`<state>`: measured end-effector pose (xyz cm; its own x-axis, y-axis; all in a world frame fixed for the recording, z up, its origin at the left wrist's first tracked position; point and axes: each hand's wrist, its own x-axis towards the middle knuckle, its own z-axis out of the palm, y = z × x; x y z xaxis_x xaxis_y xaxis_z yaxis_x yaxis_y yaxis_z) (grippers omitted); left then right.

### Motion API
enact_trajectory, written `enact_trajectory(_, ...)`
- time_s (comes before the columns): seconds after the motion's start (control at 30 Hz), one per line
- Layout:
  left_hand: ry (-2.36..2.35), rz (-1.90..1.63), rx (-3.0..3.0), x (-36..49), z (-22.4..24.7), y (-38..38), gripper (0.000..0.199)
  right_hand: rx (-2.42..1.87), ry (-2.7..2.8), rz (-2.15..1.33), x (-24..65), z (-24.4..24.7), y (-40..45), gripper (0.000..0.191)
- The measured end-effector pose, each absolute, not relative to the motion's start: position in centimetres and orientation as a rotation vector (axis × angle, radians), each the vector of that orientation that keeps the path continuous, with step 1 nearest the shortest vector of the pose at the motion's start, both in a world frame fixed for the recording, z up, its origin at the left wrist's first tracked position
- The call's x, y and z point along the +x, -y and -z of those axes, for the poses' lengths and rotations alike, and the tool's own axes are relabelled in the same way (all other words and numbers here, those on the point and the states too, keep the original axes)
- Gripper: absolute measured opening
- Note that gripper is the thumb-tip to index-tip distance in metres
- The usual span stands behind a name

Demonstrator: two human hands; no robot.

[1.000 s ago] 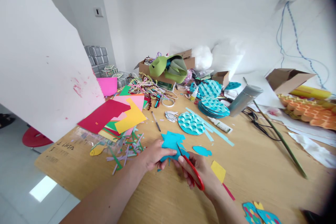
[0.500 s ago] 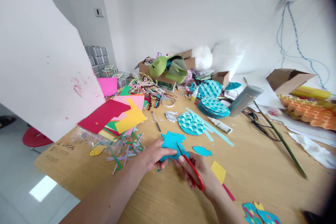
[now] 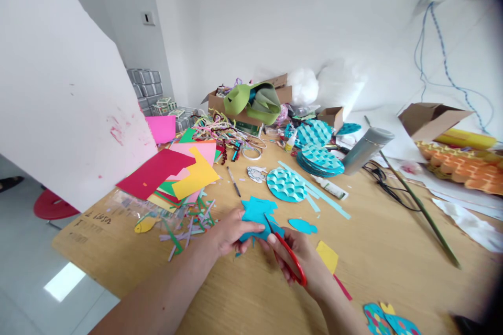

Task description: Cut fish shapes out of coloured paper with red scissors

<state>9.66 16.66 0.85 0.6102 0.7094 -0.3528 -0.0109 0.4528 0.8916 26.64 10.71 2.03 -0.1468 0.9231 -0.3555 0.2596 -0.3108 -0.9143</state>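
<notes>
Between thumb and fingers, my left hand (image 3: 232, 233) pinches a jagged-edged piece of blue paper (image 3: 257, 211) above the table. My right hand (image 3: 296, 256) is closed around the red handles of a pair of scissors (image 3: 293, 259), whose blades reach across the paper from its right side. Part of the lower blade is hidden by the paper. Just right of the paper lies a blue paper fish shape (image 3: 303, 226). A yellow paper scrap (image 3: 327, 257) rests beside my right wrist.
Coloured paper sheets (image 3: 157, 170) and thin paper strips (image 3: 190, 233) lie to the left. Behind are a pen (image 3: 233, 182), a round wavy-patterned blue disc (image 3: 286, 185), a glue bottle (image 3: 330, 187) and a grey thermos (image 3: 367, 151). A long green stick (image 3: 422, 212) lies at right.
Hardly anything differs. My right hand and the scissors' handles have shifted very slightly; the left hand and the blue paper stay in place.
</notes>
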Motion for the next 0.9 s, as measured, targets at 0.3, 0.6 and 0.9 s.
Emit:
enact_trajectory(0.3, -0.772, -0.468, 1.028, 9.62, -0.95, -16.7, 0.04, -1.537, 1.386, -1.49, 26.58, -2.26, -10.86, 0.038)
enact_trajectory(0.6, -0.726, -0.415, 1.044, 9.4, -1.27, -16.67, 0.038, -1.535, 1.417, -1.496, 26.88, -2.19, -10.92, 0.038)
enact_trajectory(0.9, -0.694, -0.402, 1.046, 9.25, -0.93, -16.79, 0.039, -1.547, 1.458, -1.485, 26.92, -2.82, -10.89, 0.041)
